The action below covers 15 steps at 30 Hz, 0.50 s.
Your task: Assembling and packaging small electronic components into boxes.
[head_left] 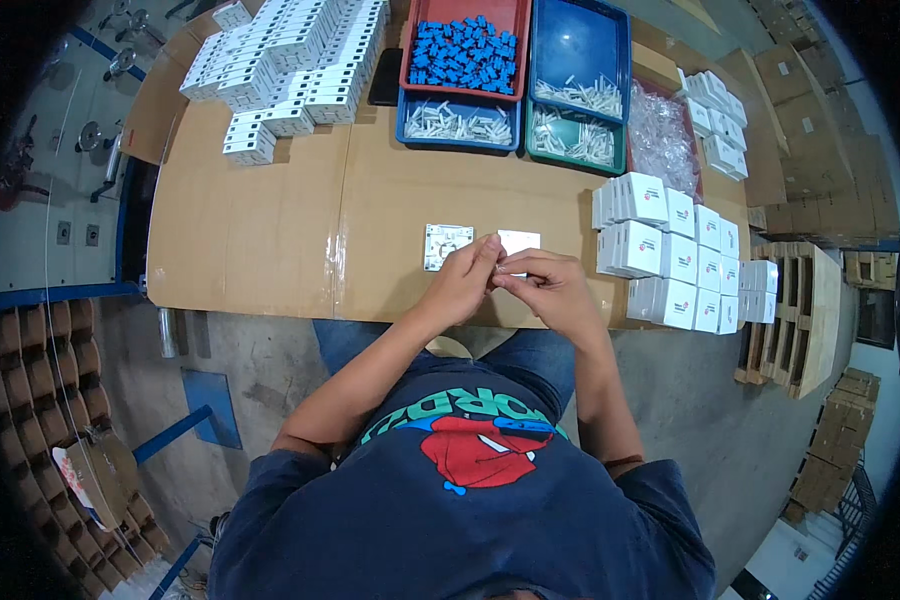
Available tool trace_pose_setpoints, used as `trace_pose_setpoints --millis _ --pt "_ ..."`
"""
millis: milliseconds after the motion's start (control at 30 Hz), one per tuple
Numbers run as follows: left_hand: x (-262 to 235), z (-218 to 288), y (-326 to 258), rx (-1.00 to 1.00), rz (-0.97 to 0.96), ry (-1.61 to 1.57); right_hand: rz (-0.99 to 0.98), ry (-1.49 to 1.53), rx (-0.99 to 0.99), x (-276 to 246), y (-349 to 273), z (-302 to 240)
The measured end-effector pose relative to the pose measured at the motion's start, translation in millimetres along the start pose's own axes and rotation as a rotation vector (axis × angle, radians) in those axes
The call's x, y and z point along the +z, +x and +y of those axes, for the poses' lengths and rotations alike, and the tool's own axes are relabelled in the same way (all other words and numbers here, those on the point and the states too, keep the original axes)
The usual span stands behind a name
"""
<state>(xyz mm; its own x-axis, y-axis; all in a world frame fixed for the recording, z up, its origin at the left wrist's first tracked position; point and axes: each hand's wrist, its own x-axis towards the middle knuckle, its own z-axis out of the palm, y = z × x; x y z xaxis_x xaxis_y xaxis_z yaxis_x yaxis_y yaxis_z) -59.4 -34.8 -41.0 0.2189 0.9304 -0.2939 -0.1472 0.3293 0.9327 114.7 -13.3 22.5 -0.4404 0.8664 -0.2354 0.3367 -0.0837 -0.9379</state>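
Observation:
My left hand (463, 277) and my right hand (552, 284) meet over the near part of the cardboard-covered table, fingertips pinched together. Whatever they grip between them is too small and too covered by fingers to name. Just beyond the right fingers a flat white plate (519, 239) shows in part; I cannot tell whether it is touched. To the left of my left hand lies a white square plate with cut-outs and a metal-looking middle (448, 246).
White boxes are stacked at the right (679, 250); white square units are piled far left (270, 70). At the back stand a red tray (405, 70) of blue pieces, blue (518, 135) and green (620, 160) trays of small white pieces, and clear plastic bags (660, 135).

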Motion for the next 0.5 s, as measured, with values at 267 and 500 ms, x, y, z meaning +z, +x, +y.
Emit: trace_pose_setpoints --millis 267,500 --pt "-8 0 6 -0.145 -0.046 0.043 0.114 -0.337 -0.313 1 3 7" --pt "-11 -7 8 0.003 -0.079 0.090 -0.010 -0.151 -0.164 -7 4 9"
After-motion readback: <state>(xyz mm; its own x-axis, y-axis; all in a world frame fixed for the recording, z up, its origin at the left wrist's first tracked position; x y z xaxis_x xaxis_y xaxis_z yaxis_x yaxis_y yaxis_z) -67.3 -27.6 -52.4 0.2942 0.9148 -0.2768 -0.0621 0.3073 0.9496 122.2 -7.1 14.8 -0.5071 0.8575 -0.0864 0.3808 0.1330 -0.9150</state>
